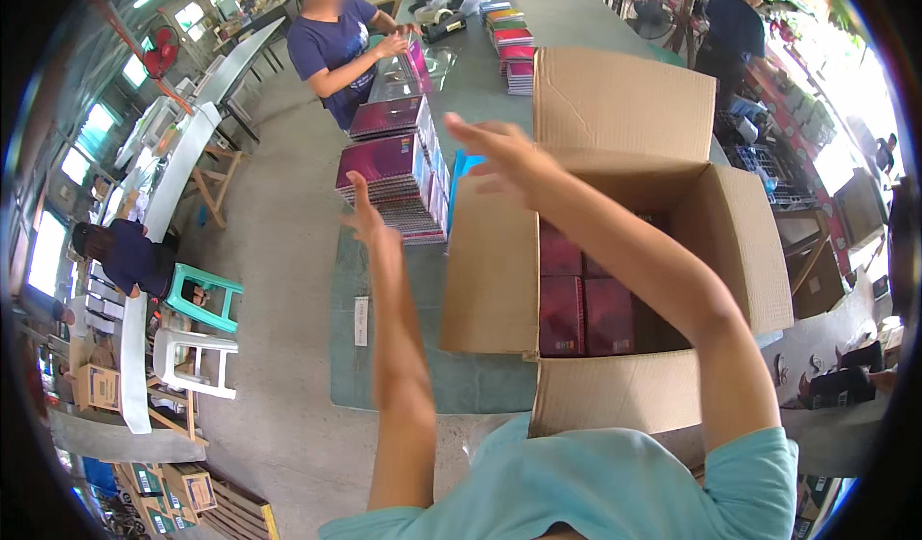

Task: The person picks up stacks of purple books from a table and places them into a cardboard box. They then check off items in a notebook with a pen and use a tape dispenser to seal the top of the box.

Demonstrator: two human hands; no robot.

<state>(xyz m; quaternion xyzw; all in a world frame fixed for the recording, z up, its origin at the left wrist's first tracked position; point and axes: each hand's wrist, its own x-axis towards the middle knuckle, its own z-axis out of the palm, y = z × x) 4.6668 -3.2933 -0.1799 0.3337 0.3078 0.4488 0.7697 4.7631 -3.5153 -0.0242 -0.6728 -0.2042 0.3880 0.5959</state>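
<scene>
Stacks of maroon spiral notebooks (379, 164) stand on the green table ahead of me. My left hand (373, 221) is at the near left side of the stacks, fingers apart with nothing in them; whether it touches the notebooks I cannot tell. Slightly blurred, my right hand (504, 158) reaches across the carton's left side, to the right of the stacks, its fingers stretched out and holding nothing. A large cardboard carton (744, 242) stands with its flaps folded out. Inside it lie more maroon notebooks (561, 314), partly hidden by my right forearm.
Smaller piles of coloured notebooks (509, 46) stand farther up the green table (480, 382). Across it, a person (331, 50) handles a purple notebook (416, 65). Another person (134, 257) sits at left by a green stool (204, 295) and a white stool (195, 360).
</scene>
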